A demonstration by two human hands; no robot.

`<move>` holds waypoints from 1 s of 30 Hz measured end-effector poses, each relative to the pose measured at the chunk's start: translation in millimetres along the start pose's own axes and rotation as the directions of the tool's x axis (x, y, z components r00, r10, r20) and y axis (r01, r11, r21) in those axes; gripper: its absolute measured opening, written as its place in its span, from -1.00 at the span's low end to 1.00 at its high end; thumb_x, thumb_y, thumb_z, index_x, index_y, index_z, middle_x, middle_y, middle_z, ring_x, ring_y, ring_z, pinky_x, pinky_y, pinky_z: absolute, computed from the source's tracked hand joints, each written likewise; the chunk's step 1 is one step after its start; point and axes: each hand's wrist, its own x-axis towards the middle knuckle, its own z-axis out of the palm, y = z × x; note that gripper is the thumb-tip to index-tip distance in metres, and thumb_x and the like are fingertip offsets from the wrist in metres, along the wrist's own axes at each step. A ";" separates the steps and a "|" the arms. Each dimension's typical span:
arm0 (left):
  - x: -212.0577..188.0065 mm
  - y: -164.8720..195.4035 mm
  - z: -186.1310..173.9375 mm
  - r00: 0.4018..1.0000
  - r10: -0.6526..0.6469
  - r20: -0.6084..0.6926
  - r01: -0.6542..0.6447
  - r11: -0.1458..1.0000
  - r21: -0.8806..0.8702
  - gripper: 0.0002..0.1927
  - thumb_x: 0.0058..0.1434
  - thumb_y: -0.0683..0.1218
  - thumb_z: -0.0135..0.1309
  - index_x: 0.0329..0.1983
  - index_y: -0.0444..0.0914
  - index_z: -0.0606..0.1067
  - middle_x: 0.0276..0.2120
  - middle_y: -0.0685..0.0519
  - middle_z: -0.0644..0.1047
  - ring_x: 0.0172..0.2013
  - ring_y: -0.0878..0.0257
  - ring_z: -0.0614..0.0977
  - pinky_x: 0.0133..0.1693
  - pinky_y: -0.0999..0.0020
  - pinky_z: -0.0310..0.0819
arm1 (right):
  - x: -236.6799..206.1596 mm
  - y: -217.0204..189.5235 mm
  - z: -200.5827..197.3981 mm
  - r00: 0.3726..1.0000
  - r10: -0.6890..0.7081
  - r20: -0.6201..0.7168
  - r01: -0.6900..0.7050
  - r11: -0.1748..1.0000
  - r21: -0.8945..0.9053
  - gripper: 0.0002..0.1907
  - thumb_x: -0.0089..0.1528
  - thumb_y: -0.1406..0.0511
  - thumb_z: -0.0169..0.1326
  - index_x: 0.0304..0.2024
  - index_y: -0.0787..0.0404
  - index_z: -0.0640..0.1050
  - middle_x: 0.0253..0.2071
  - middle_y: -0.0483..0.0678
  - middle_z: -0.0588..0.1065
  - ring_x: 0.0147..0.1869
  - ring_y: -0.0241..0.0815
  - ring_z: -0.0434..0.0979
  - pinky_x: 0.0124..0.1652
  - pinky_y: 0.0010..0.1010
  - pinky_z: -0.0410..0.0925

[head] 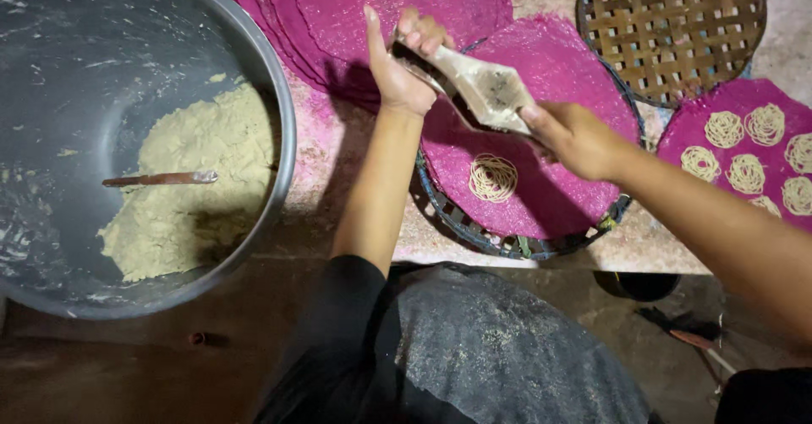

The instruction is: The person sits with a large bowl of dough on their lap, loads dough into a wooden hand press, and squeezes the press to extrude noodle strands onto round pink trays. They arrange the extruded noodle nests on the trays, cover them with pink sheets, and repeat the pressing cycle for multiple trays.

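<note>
Two hands grip one wooden press, held above a magenta-lined round tray. Left hand curled round its far end, right hand clasping the near end. One noodle coil beneath. Dough bowl left; bare woven tray beyond.

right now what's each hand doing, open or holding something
Left hand: closed on one end of the wooden press, thumb raised.
Right hand: closed on the press's other end, above the pink mat with one noodle coil.
</note>
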 end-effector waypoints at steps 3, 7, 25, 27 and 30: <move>-7.3 -10.8 -8.4 0.997 0.035 -0.072 -0.035 0.999 0.013 -0.42 0.39 0.42 -0.18 -0.50 -0.08 0.32 -0.59 0.21 0.31 -0.48 0.28 0.40 -0.13 0.20 0.41 | -3.3 -4.4 -4.1 0.993 0.107 0.052 -0.107 0.994 -0.020 -0.27 0.35 -0.17 -0.32 0.04 0.32 0.50 -0.39 0.03 0.51 -0.37 -0.10 0.55 -0.28 -0.19 0.49; 2.9 -21.3 -4.0 0.990 0.054 -0.131 -0.062 0.996 -0.057 -0.44 0.40 0.39 -0.23 -0.53 -0.07 0.30 -0.61 0.22 0.28 -0.51 0.31 0.37 -0.16 0.23 0.40 | 3.3 -12.8 -25.0 0.990 0.138 -0.027 -0.140 0.955 -0.260 -0.22 0.36 -0.19 -0.34 0.16 0.32 0.47 -0.36 0.07 0.56 -0.33 -0.09 0.62 -0.22 -0.17 0.47; 24.0 -10.2 18.6 0.980 0.025 -0.198 -0.026 1.000 0.000 -0.47 0.24 0.34 -0.29 -0.52 -0.15 0.32 -0.56 0.10 0.38 -0.44 0.21 0.44 -0.13 0.22 0.33 | 28.7 8.7 -24.3 0.993 0.000 -0.119 -0.026 0.975 -0.220 -0.31 0.41 -0.14 -0.28 -0.01 0.33 0.54 -0.44 0.02 0.51 -0.38 -0.14 0.54 -0.30 -0.22 0.41; 20.1 -4.5 14.3 0.957 -0.081 -0.279 0.136 0.973 0.185 -0.47 0.25 0.30 -0.34 -0.35 -0.21 0.39 -0.42 0.04 0.47 -0.33 0.18 0.51 -0.10 0.26 0.38 | 31.4 15.4 -19.8 0.995 -0.013 -0.096 -0.002 0.988 -0.153 -0.34 0.42 -0.13 -0.27 -0.14 0.30 0.55 -0.47 -0.01 0.49 -0.41 -0.16 0.50 -0.34 -0.24 0.39; 2.9 -7.3 -6.0 0.835 -0.263 -0.483 0.526 0.641 0.560 -0.29 0.37 0.34 -0.47 0.02 -0.26 0.50 -0.29 0.05 0.57 -0.41 0.32 0.45 -0.38 0.43 0.20 | 32.7 26.4 -16.2 0.993 -0.089 -0.083 0.084 0.994 -0.063 -0.39 0.42 -0.10 -0.23 -0.25 0.28 0.51 -0.50 -0.04 0.45 -0.43 -0.21 0.44 -0.37 -0.29 0.35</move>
